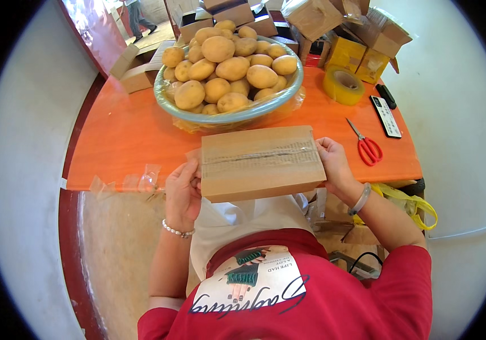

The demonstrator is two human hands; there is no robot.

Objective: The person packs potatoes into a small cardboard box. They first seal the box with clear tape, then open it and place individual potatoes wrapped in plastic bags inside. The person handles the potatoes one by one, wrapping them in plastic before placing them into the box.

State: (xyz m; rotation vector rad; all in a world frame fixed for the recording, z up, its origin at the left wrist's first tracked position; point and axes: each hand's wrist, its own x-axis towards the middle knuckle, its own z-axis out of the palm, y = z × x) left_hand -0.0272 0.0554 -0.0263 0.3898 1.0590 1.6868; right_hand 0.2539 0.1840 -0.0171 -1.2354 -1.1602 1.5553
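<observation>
Between my two hands is a closed cardboard box [264,174], held at the front edge of the orange table. A strip of clear tape runs along its top seam. My left hand [183,187] grips the box's left end, where a loose piece of clear tape sticks out by the fingers. At the opposite end, my right hand [334,161] holds the right side, its thumb near the top edge. Behind the box stands a large basin [226,123] lined with clear plastic. Potatoes [232,68] are heaped above its rim.
Right of the box lie red-handled scissors [369,151], a white and black flat device [386,117], a black object [385,96] and a roll of tape [344,87]. Open cartons [311,19] crowd the table's back. Tape pieces [149,176] cling to the front edge. A person [137,19] walks beyond the doorway.
</observation>
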